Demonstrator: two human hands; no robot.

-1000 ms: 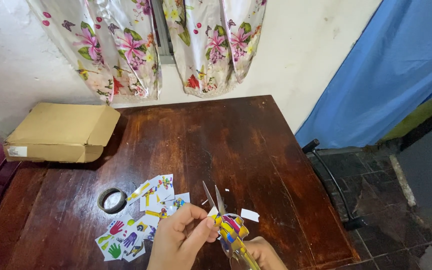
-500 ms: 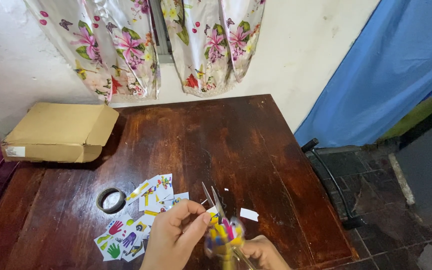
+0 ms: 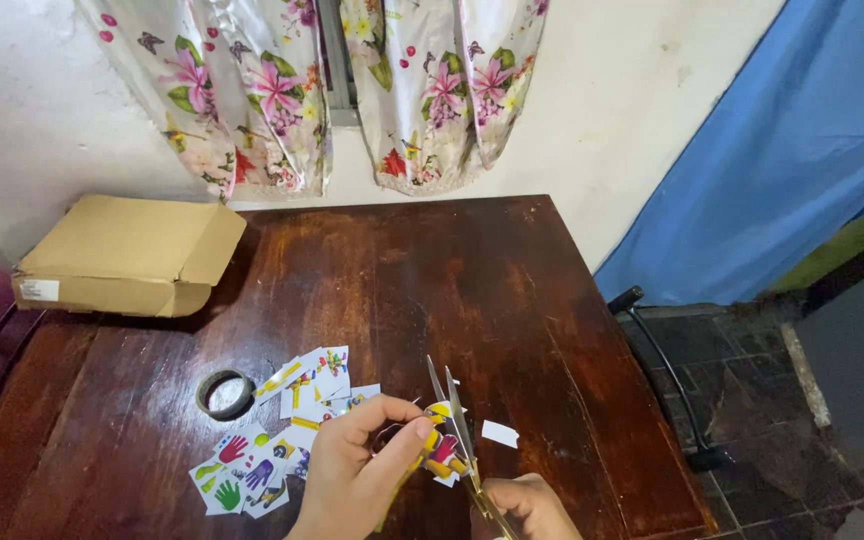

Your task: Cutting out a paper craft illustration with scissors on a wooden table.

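At the bottom middle of the frame, the left hand (image 3: 357,480) reaches up from the lower edge. Its fingers (image 3: 407,425) are curled and pinch a small colourful paper picture (image 3: 439,445) with yellow and red on it. The paper picture sits just above the dark brown wooden desk (image 3: 372,290), low in the frame.

Right beside it, at the bottom edge, the right hand (image 3: 527,505) holds a pair of metal scissors (image 3: 455,425). Only part of this hand shows, with its fingers closed around the handle. The two thin blades point up and stand a little apart, and the paper picture lies against them.

A small white paper scrap (image 3: 499,433) lies on the desk just right of the blades. To the left of the hands lies a heap of cut colourful paper pictures (image 3: 277,430). Some show little hand shapes in red, green and purple. Just beyond the heap, a dark ring of tape (image 3: 225,393) lies flat.

Farther back, at the upper left, a flat brown cardboard box (image 3: 127,255) rests on the desk corner. Its flap is down, so I cannot tell what is in it. Behind it hang flowered curtains (image 3: 252,90), and a blue cloth (image 3: 792,150) hangs at the upper right.
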